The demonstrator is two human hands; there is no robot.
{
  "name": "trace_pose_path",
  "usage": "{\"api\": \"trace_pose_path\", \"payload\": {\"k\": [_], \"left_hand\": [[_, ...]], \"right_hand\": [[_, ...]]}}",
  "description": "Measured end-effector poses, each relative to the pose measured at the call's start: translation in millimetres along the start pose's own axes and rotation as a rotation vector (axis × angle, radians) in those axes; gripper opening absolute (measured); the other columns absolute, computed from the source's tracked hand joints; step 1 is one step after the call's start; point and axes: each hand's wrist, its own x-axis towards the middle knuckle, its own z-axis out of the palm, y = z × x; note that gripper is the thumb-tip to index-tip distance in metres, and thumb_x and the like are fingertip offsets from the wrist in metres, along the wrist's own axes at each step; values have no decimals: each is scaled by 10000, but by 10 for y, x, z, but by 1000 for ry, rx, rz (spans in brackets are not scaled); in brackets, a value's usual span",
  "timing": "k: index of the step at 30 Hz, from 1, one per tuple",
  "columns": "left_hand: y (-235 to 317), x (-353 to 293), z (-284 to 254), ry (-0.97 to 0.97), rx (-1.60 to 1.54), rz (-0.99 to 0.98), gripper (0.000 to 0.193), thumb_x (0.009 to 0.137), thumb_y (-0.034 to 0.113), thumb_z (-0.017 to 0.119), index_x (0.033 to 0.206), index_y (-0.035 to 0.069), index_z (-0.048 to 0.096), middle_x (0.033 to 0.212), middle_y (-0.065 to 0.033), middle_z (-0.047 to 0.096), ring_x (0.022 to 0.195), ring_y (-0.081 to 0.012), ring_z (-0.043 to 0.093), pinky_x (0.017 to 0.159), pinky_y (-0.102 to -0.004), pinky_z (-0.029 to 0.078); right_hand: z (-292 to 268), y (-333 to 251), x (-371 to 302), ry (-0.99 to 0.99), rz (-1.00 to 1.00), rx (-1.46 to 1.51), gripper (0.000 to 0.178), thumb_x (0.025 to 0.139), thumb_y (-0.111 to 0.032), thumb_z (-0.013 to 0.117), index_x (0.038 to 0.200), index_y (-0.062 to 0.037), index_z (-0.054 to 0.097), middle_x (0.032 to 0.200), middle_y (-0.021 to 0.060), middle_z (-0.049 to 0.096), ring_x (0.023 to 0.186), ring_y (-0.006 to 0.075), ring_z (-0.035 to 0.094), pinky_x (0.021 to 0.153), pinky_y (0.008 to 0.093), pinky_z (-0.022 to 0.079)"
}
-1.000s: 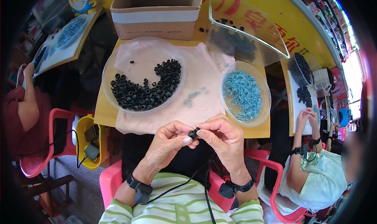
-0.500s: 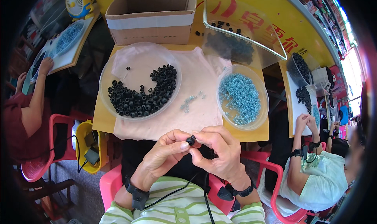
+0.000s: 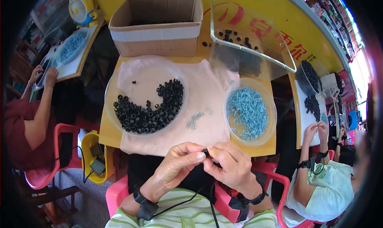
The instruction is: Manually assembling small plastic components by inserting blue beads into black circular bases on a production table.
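The left hand [image 3: 175, 166] is holding a black bead [image 3: 206, 152] in a narrow grip near the desk [image 3: 111, 136]; the right hand [image 3: 231, 168] is pinching beside it, on what I cannot tell; good handling is calling for a steady left pinch

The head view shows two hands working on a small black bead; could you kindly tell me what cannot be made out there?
Black bead, head view: the left hand and right hand hide most of it, and whatever the right fingertips may pinch.
Cardboard box, head view: its front wall hides its floor.
Blue pieces, head view: too small to tell each one's shape.
Co-worker in dark red, head view: head cut off by the dark rim.
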Motion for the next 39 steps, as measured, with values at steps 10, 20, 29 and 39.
{"api": "trace_pose_path", "payload": {"k": [10, 20, 29, 39], "left_hand": [[1103, -56, 16, 357, 1625, 482, 306, 796, 46, 717, 1089, -13, 651, 999, -113, 650, 896, -183, 626, 754, -274, 507], [1792, -355, -209, 393, 2214, 165, 768, 594, 176, 850, 1273, 41, 519, 1196, -185, 543, 1125, -361, 501, 964, -408, 427], [1760, -219, -254, 441, 2168, 6, 863, 587, 176, 860, 1327, 19, 445, 1155, -203, 519, 1101, -384, 530, 920, -422, 459], [1766, 42, -476, 314, 1903, 0, 817, 586, 215, 869, 1290, 9, 507, 1090, -173, 519, 912, -294, 595, 830, -370, 500]], "right_hand": [[-596, 1015, 1284, 162, 312, -343, 205, 754, -110, 728, 901, -7, 630, 771, 77, 597, 582, 178, 536, 562, 305, 447], [-17, 758, 1314, -177, 206, -60, 367, 761, -51, 685, 1117, -32, 595, 971, 139, 609, 861, 293, 611, 777, 379, 511], [668, 536, 1069, -733, 307, -137, 495, 744, -72, 725, 1177, 26, 506, 1086, 185, 521, 1050, 364, 506, 902, 453, 449], [853, 485, 917, -633, 365, -219, 370, 749, -79, 730, 1027, 39, 518, 1043, 200, 539, 948, 388, 598, 819, 443, 512]]}}
